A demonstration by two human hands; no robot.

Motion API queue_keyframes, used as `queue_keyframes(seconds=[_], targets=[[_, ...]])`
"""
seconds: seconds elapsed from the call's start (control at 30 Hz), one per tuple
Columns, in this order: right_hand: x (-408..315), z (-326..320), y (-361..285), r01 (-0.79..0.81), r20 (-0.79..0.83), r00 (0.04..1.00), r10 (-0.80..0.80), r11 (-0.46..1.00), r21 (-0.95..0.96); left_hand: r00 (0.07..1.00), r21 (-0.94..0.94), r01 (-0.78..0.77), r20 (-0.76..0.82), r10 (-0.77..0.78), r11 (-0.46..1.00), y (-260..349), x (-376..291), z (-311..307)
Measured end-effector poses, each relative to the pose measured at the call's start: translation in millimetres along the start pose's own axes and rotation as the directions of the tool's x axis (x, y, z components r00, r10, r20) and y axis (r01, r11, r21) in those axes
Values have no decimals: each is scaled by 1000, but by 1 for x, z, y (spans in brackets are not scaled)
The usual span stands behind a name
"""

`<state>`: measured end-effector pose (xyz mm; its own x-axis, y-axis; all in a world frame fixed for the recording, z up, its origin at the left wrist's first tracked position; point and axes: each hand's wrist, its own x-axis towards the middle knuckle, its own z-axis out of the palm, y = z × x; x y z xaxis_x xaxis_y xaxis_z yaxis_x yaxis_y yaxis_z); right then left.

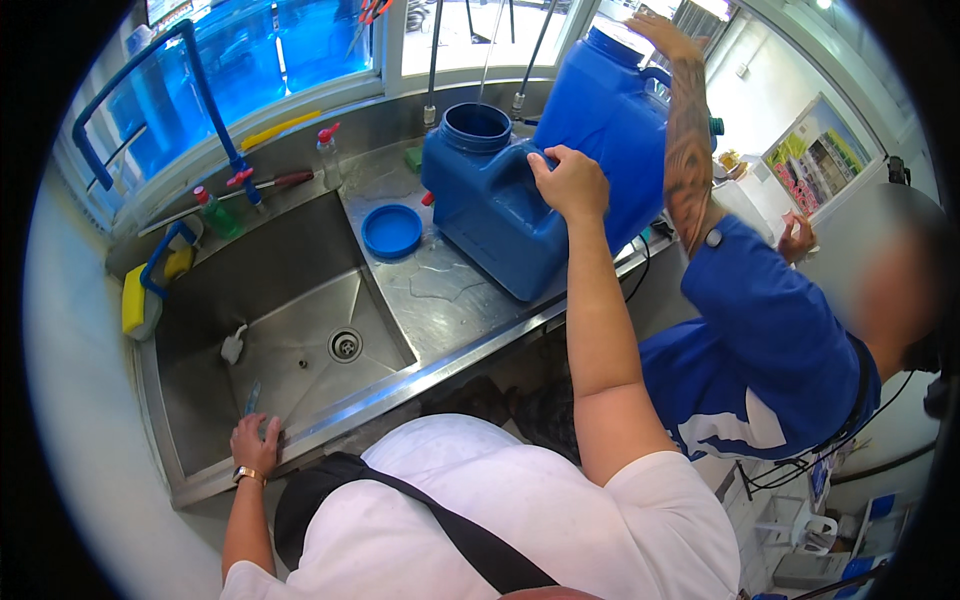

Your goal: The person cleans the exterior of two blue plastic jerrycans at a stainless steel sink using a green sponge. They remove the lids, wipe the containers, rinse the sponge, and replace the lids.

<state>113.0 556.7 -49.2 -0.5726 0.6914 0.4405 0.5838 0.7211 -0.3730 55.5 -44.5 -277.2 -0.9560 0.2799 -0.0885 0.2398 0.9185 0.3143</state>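
Observation:
My right hand grips the moulded handle of a blue plastic water jug on the steel counter. The jug's wide mouth is uncapped, and a thin pale line, apparently water, runs down into it. Left of the jug lies a round blue screw cap. My left hand rests at the front rim of the stainless steel sink, fingers bent over the edge. A narrow bluish strip shows just beyond those fingers; whether they hold it is unclear.
At right, a co-worker in blue reaches over a larger capped blue jug. A blue pipe tap, a green bottle, a clear bottle and a yellow sponge line the sink. A white object lies inside it.

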Motion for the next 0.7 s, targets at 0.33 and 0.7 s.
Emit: queue_keyframes(seconds=[0.33, 0.7], targets=[[-34, 72, -38, 686, -495, 679, -541, 708, 167, 998, 68, -9, 56, 6, 998, 2, 2, 1], [-111, 221, -96, 259, 370, 782, -501, 802, 539, 1000, 75, 15, -13, -14, 997, -3, 5, 5]])
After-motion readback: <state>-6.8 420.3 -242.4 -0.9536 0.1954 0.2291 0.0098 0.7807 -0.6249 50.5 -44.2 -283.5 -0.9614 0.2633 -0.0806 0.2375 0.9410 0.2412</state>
